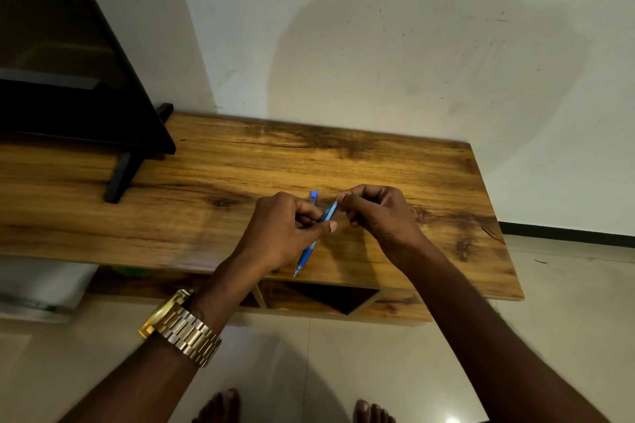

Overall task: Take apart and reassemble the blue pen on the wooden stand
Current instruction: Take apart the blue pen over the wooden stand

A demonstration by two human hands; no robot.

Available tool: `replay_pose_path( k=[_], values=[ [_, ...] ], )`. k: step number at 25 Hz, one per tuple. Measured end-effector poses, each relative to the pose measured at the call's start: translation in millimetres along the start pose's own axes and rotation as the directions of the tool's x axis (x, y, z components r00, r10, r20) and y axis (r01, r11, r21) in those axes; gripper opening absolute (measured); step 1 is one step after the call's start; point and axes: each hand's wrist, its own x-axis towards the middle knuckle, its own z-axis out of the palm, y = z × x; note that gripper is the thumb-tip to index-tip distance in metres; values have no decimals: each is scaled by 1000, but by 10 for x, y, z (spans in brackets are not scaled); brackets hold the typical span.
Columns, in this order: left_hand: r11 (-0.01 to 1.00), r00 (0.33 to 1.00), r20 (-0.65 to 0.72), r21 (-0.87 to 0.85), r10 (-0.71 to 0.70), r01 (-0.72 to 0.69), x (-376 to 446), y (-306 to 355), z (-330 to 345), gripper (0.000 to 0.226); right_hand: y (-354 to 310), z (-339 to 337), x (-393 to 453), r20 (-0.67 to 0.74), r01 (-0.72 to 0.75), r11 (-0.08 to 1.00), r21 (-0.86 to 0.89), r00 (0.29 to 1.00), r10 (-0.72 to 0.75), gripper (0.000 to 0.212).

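The blue pen (307,255) slants above the wooden stand (240,161), its metal tip pointing down toward the stand's front edge. My left hand (285,230) grips the barrel near its middle. My right hand (374,213) pinches the pen's upper end between thumb and fingers. A small blue piece (313,196) shows just behind my left hand's fingers; whether it lies on the stand or is held I cannot tell. The middle of the pen is hidden by my left thumb.
A black TV (68,62) stands on its foot (120,178) at the stand's left. A white wall rises behind. Below the top is an open shelf compartment (326,299). A gold watch (182,326) is on my left wrist. My bare feet are on the tiled floor.
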Motion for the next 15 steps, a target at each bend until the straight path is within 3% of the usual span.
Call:
replay_pose_path(
  k=[4, 7, 9, 11, 15],
  values=[
    [998, 1000, -13, -64, -19, 18, 11, 35, 11, 20, -37, -9, 20, -50, 39, 999, 30, 998, -38, 18],
    [997, 999, -7, -62, -43, 42, 6, 17, 41, 20, -87, -171, 69, -195, 34, 991, 127, 981, -9, 15],
    [993, 997, -34, -97, -76, 72, -6, 3, 79, 23, -86, -409, 95, -340, -9, 995, -103, 940, -27, 8],
    [989, 993, -58, -112, -101, 94, -6, 5, 126, 26, -35, -632, 87, -385, -125, 889, -442, 921, -62, 9],
    [975, 985, -65, -167, -157, 145, 32, 50, 232, 24, 48, -732, 105, -346, -221, 772, -596, 938, 1, 11]
  ],
)
